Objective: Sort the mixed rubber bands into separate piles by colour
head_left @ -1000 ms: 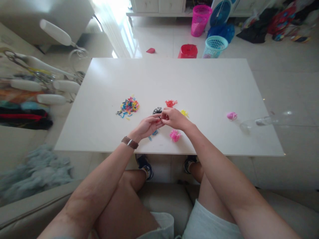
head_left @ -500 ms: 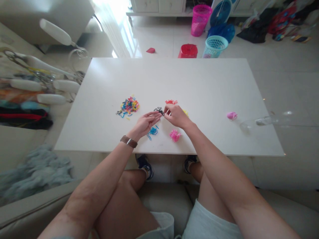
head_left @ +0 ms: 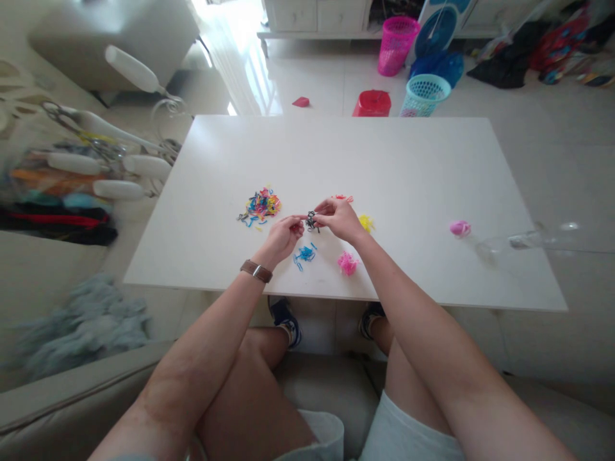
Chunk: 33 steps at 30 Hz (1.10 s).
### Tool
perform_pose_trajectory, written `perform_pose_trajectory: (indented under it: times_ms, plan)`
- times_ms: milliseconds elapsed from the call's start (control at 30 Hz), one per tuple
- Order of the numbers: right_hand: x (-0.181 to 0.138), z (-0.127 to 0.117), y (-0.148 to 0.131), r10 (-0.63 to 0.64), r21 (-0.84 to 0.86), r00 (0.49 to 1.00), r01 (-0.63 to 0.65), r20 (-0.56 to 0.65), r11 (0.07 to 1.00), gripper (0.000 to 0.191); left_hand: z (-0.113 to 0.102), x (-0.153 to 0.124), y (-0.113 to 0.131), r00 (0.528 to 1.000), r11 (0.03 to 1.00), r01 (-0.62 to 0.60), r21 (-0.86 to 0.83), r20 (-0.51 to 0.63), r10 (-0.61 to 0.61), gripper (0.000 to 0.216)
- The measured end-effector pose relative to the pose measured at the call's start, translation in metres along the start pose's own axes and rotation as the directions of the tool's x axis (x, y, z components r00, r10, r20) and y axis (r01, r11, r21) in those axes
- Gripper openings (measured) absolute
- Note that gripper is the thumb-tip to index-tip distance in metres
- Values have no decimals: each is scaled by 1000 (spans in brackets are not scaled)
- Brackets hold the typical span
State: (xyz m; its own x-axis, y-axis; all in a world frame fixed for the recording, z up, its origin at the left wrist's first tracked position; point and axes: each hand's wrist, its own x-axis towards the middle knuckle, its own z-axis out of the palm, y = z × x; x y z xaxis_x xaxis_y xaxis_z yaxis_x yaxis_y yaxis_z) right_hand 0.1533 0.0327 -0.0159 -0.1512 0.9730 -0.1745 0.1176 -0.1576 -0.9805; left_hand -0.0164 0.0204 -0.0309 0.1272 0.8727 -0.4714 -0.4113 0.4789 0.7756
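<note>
My left hand (head_left: 284,236), with a brown watch strap at the wrist, has its fingers curled and its fingertips at the left side of the black paper clips (head_left: 310,221). What it holds, if anything, is hidden. From the other side, the thumb and fingers of my right hand (head_left: 339,218) close on the black clips. Blue paper clips (head_left: 305,253) lie just below my left hand. A pink bunch of clips (head_left: 347,263) is below my right hand, with yellow clips (head_left: 366,223) beside it and red clips (head_left: 342,198) partly hidden behind it.
On the white table (head_left: 413,160), a mixed-colour pile of clips (head_left: 262,205) lies to the left. A pink-purple object (head_left: 460,228) and a clear glass-like object (head_left: 519,241) are at the right. Beyond the far edge stand a red bin (head_left: 373,103) and a light-blue basket (head_left: 425,95).
The view has shifted slightly, moving the table rightward in the picture. My left fingers have gone from stretched out to curled, and my right fingers have closed on the black clips.
</note>
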Motion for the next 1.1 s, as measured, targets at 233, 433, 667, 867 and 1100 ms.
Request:
perform_pose_trajectory:
  times_ms: [233, 433, 667, 867, 1100]
  plan:
    - [-3, 2, 1, 11, 40, 999, -12, 38, 999, 17, 6, -1, -3, 998, 1000, -27, 15, 55, 26, 11]
    - [-4, 0, -1, 18, 28, 998, -19, 56, 999, 18, 3, 1, -5, 994, 985, -107, 135, 45, 102, 14]
    - [-4, -4, -2, -16, -66, 1000, 17, 3, 998, 14, -1, 0, -4, 986, 932, -165, 323, 62, 153, 20]
    - [-4, -4, 1, -96, -167, 994, 86, -53, 982, 11, -1, 0, -7, 986, 900, -163, 405, 96, 135, 15]
    - [-4, 0, 0, -97, -180, 994, 87, -49, 980, 11, 3, -5, -4, 979, 819, -204, 536, 110, 172, 11]
